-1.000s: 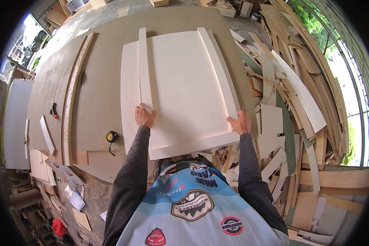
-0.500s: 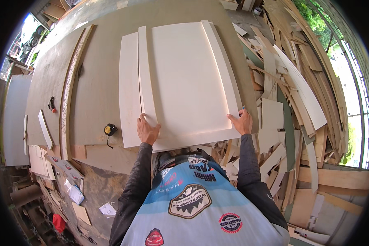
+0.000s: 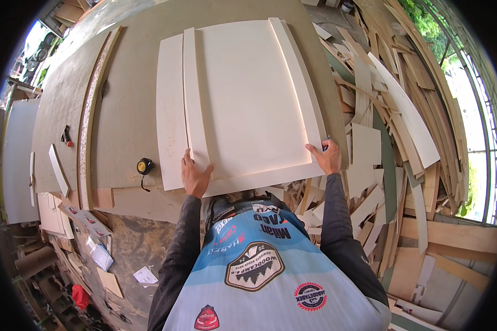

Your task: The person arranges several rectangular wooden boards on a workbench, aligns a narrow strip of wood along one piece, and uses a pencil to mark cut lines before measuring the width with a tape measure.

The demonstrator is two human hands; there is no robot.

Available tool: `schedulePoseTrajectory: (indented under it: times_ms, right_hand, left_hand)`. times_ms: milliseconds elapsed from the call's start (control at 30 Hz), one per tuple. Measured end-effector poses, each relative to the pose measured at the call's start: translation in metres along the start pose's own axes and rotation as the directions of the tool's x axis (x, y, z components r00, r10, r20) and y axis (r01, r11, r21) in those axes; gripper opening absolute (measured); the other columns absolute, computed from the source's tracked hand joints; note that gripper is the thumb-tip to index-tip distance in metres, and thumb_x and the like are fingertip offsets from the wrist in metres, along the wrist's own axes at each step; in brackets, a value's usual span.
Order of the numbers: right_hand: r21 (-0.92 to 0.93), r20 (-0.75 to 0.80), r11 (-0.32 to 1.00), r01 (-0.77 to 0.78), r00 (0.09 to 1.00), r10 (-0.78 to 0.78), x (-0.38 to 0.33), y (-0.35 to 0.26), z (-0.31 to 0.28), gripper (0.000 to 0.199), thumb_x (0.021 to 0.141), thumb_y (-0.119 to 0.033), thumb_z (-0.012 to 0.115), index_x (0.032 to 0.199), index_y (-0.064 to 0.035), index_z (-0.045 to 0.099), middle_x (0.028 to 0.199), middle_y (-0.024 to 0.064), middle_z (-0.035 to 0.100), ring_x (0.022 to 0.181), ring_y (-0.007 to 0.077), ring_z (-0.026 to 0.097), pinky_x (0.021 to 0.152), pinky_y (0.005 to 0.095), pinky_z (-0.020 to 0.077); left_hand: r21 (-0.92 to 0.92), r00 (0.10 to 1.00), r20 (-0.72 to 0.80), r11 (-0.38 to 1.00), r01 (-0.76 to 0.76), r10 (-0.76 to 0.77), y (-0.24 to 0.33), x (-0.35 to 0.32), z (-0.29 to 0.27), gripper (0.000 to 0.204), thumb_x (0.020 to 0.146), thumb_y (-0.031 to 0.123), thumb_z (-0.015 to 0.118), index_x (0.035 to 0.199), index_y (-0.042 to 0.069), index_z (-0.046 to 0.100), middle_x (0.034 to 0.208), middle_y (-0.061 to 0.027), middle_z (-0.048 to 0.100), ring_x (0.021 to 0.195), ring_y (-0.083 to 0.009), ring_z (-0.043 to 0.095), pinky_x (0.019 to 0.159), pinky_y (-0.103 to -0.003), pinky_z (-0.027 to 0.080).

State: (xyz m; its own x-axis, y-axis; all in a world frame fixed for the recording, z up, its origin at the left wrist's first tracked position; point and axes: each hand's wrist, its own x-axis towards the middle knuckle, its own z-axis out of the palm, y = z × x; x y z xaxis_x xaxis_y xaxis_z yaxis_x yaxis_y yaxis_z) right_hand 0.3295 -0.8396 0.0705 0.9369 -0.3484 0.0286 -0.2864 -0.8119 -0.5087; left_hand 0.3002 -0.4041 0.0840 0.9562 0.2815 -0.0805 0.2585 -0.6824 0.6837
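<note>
A large white panel (image 3: 243,94) lies flat before me with two long white strips lying lengthwise on it. My left hand (image 3: 195,175) straddles the near end of the left strip (image 3: 191,94), thumb on its right side and fingers on its left. A narrow dark gap runs along that strip's left edge. At the near right corner, my right hand (image 3: 328,157) spans the right strip (image 3: 297,83) in the same way. A slim blue pencil-like tool (image 3: 326,145) sticks out among the right hand's fingers.
The panel rests on a brown worktable (image 3: 135,99). Left of it are a black-and-yellow tape measure (image 3: 144,165), a long narrow board (image 3: 96,105), a white offcut (image 3: 59,170) and a small black-and-red tool (image 3: 67,136). Wood scraps (image 3: 364,149) pile up along the right.
The whole view has shifted slightly, with the table and panel appearing a little higher. Both hands stay at the near ends of the strips, with no clear change of grip.
</note>
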Motion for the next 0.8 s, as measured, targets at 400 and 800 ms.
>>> schedulePoseTrajectory:
  times_ms: [400,800]
  right_hand:
    - [0.084,0.049,0.913,0.400,0.913,-0.405,-0.046,0.009,-0.042,0.073,0.076,-0.045,0.080,0.128,0.0016,0.057,0.116,0.0167,0.060,0.105,0.0348,0.061,0.092,0.0454,0.0503]
    - [-0.216,-0.033,0.976,0.022,0.999,-0.029,-0.047,-0.011,-0.001,0.071,0.075,-0.050,0.080,0.122,-0.0001,0.061,0.113,0.0180,0.061,0.107,0.0370,0.061,0.092,0.0480,0.0495]
  left_hand:
    - [0.282,0.872,0.399,0.867,-0.410,0.283,-0.013,-0.056,-0.038,0.114,0.059,0.034,0.093,0.157,0.023,0.037,0.159,-0.0283,0.022,0.145,-0.0457,0.026,0.117,-0.054,0.029]
    - [0.170,0.878,0.291,0.882,-0.439,0.381,-0.033,-0.059,-0.022,0.092,0.069,0.022,0.086,0.153,0.023,0.047,0.156,-0.0290,0.028,0.140,-0.0469,0.031,0.116,-0.053,0.033]
